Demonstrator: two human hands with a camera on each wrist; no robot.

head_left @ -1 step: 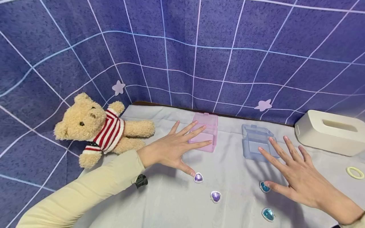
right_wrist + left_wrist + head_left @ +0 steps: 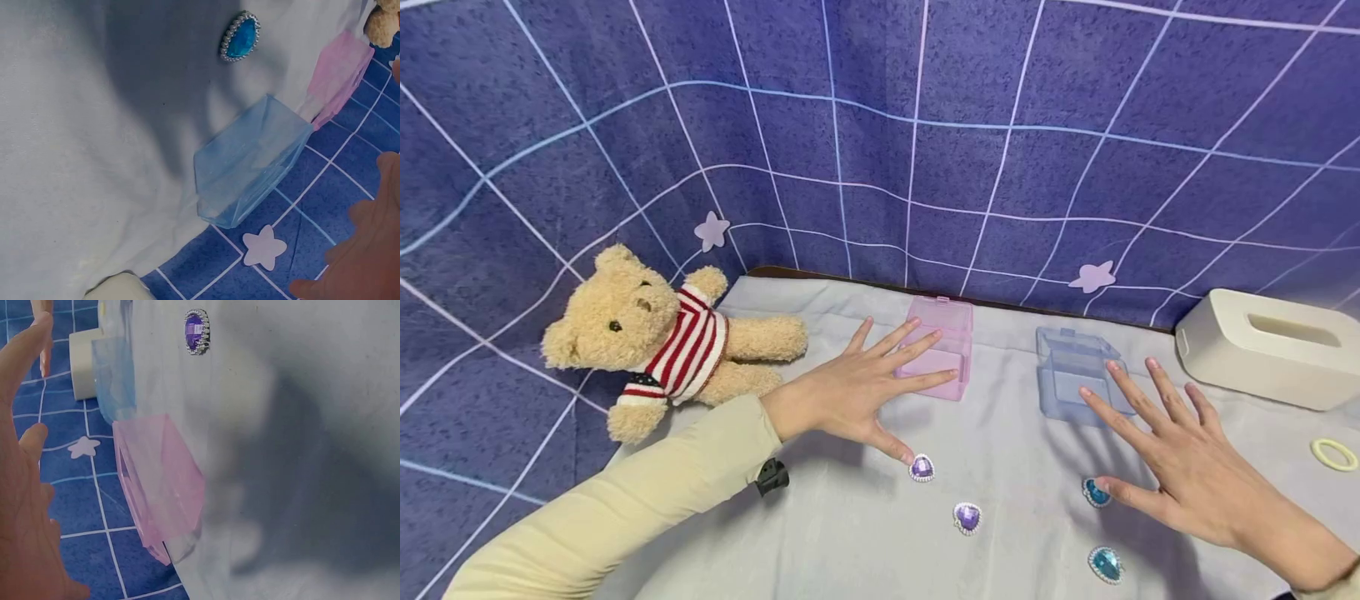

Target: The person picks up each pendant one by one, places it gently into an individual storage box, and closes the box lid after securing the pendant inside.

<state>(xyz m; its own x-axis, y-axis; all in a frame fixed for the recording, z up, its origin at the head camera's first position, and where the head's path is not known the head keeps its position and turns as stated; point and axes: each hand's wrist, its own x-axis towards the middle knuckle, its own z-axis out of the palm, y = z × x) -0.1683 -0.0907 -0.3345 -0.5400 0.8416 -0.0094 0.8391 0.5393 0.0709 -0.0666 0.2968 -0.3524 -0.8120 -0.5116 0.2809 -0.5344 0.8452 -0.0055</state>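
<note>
Two hands, left hand (image 2: 850, 396) and right hand (image 2: 1187, 471), both above the cloth-covered tabletop (image 2: 865, 546), fingers straight and spread well apart. Four gems with beaded silvery rims: two purple hearts, two blue. Farther purple gem (image 2: 922, 469) right at the left thumb tip in the head view, nearer purple gem (image 2: 967, 518) beside it to the right. Farther blue gem (image 2: 1093, 495) partly hidden by the right thumb, nearer blue gem (image 2: 1106, 565) just below in that view. Contact of thumbs with gems: cannot tell.

Three containers. Pink box (image 2: 964, 358), see-through, lid tipped back, tray floor showing, partly covered by left fingers in the head view. Blue box (image 2: 1051, 390), also see-through and lid back, tray floor showing behind right fingertips. White box (image 2: 1240, 362) with slotted top at far right, inside hard to make out.

One yellow ring (image 2: 1333, 455), one teddy bear (image 2: 688, 350) in a striped top, two stars on the blue curtain (image 2: 880, 142): left star (image 2: 712, 231), right star (image 2: 1093, 277).
</note>
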